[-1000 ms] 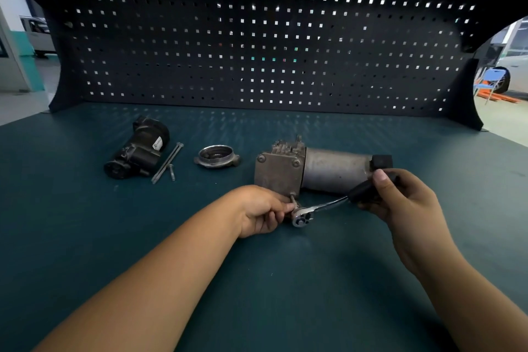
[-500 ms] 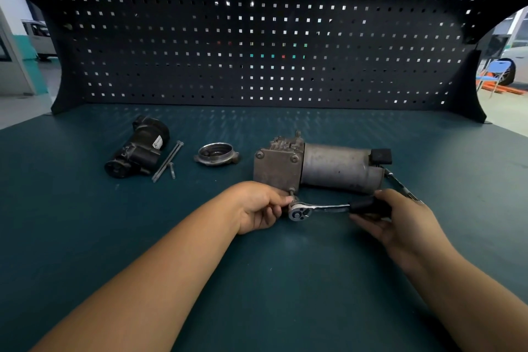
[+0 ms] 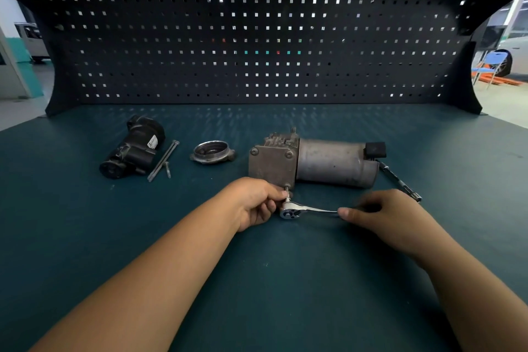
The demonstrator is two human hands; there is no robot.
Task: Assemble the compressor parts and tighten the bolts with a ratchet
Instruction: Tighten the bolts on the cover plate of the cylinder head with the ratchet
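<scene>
Two hands work at the near corner of the gray compressor, which lies on its side in the middle of the green table. The left hand pinches the small bolt just above the ratchet head and hides part of it, while the right hand curls round the ratchet handle, covers the grip and looks blurry. A black part, some loose bolts and a metal ring lie to the left, and a thin bar pokes out from behind the compressor, its far end hidden.
</scene>
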